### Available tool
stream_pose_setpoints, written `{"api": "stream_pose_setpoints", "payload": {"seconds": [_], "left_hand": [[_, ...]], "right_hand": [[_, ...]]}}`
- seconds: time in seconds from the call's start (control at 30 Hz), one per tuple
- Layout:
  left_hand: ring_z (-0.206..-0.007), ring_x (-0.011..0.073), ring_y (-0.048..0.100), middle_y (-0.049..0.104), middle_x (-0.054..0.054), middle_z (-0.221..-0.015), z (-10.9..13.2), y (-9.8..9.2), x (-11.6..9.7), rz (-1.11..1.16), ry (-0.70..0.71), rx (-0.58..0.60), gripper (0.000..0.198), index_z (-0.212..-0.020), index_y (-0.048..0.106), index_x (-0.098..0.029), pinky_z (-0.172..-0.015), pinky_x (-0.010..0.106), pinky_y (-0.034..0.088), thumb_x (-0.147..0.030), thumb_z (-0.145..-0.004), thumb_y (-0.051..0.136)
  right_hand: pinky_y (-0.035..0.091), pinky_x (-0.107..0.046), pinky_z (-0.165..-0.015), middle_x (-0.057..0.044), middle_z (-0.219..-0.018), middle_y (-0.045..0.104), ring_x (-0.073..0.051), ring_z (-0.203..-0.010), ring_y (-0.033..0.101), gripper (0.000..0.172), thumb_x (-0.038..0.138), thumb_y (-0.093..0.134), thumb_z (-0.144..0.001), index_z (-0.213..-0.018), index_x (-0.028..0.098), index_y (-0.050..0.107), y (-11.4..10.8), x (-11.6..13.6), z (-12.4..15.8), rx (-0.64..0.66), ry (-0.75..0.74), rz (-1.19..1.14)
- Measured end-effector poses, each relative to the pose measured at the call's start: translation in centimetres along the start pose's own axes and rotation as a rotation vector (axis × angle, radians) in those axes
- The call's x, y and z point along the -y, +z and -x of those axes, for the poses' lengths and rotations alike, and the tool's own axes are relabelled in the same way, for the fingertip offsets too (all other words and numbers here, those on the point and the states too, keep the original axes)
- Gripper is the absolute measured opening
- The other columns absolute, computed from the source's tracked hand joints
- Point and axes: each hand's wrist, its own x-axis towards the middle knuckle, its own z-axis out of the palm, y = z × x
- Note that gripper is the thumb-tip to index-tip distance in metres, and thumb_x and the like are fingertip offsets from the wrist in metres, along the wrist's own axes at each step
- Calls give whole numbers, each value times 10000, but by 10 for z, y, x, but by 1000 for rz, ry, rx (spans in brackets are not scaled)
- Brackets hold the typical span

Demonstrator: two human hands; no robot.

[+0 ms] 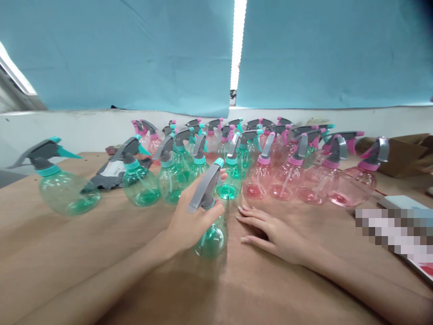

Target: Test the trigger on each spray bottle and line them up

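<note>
My left hand (194,212) is wrapped round the neck of a green spray bottle (211,239) with a grey trigger head, in front of the others at the middle. My right hand (275,232) rests on the brown table (257,289) to the right of that bottle, fingers stretched out and holding nothing. Just beyond my hands, a clear green spray bottle (228,183) and a pink spray bottle (259,180) stand side by side. More green bottles continue to the left and pink ones to the right, with further rows behind.
A lone green spray bottle (67,189) stands at the far left, near a dark plastic package (104,175) with a white label. On the right are a cardboard box (404,155) and a white box (402,202). Blue cloth (135,54) hangs behind the table.
</note>
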Motion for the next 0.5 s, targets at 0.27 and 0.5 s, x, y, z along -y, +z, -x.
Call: {"api": "stream_pose_setpoints", "payload": {"seconds": [0.27, 0.5], "left_hand": [[-745, 171, 593, 655, 18, -1018, 1, -1, 3, 76, 16, 45, 429, -1124, 576, -246, -730, 326, 500, -115, -719, 518], [-602, 143, 505, 605, -1, -833, 0, -2, 0, 14, 37, 63, 321, -1005, 552, -213, -590, 295, 448, -126, -702, 490]], "right_hand": [[346, -498, -1136, -76, -1491, 450, -282, -1393, 378, 547, 531, 519, -933, -1395, 239, 514, -1, 2, 0, 18, 10, 13], [346, -496, -1136, -67, -1484, 461, -283, -1391, 382, 539, 527, 524, -932, -1400, 261, 507, -1, 1, 0, 5, 0, 6]]}}
